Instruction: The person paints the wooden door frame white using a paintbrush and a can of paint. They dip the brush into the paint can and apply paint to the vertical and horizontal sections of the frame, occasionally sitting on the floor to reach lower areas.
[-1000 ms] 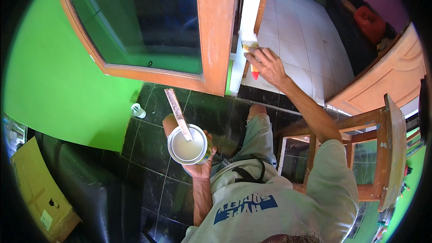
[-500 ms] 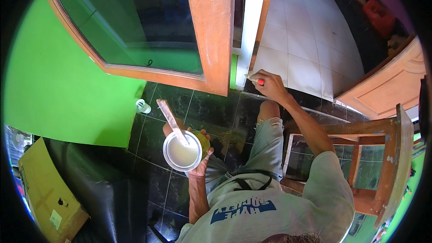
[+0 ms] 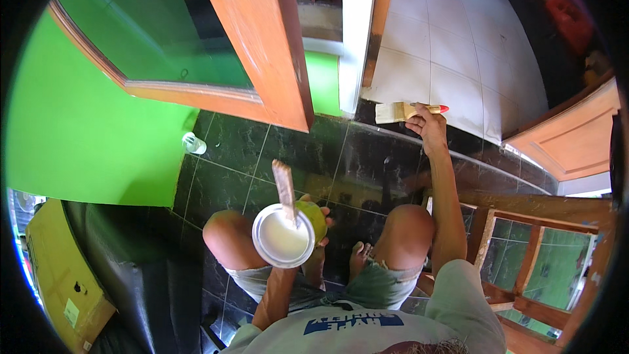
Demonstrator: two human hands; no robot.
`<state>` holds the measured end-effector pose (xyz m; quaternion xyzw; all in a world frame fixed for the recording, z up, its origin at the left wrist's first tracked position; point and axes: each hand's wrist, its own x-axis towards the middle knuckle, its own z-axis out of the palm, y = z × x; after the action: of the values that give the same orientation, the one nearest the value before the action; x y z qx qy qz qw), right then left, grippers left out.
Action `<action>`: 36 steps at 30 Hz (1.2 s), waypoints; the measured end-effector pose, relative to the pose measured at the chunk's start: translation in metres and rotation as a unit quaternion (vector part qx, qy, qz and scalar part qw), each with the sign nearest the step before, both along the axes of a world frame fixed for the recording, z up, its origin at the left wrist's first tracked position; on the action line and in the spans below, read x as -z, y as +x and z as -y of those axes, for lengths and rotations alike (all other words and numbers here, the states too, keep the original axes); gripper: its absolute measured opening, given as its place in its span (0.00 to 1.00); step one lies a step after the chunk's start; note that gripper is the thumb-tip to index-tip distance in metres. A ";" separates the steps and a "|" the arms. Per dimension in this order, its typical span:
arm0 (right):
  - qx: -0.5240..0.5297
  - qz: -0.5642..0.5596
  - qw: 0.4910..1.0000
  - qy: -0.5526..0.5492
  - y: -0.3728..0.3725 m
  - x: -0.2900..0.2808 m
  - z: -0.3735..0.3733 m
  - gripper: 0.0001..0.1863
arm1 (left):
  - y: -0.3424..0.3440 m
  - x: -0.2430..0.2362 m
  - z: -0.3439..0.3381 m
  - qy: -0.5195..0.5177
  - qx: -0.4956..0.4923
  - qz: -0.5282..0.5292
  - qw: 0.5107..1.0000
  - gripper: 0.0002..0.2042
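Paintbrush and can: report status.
Right grip closed on paintbrush, bristles clear of white post. Left grip holding open paint can. Wooden stick blocks part of can's mouth.

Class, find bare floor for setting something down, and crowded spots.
Bare: glossy black floor tiles between white plastic cup and round yellow-green paint tin; white floor tiles between white doorpost and panelled brown door. Crowded: lower right, brown wooden frame; lower left, yellowish cardboard box.
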<state>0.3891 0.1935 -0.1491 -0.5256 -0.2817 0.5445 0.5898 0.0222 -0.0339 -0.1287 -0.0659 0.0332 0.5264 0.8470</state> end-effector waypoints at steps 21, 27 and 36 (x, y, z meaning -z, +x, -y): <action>0.003 -0.386 0.919 0.078 -0.007 0.079 0.101 0.16 | 0.051 0.141 0.010 -0.027 -0.017 0.005 0.999 0.37; 0.018 -0.372 0.918 0.138 -0.036 0.075 0.134 0.21 | 0.062 0.172 0.001 0.013 -0.015 -0.002 1.000 0.35; -0.023 -0.278 0.953 0.122 -0.116 0.099 0.145 0.29 | 0.086 0.196 -0.016 0.017 0.018 -0.042 0.999 0.33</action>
<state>0.2733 0.0489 -0.2480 -0.2712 -0.1833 0.6440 0.6914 0.1079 -0.0174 -0.3246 -0.0287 0.0613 0.5138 0.8552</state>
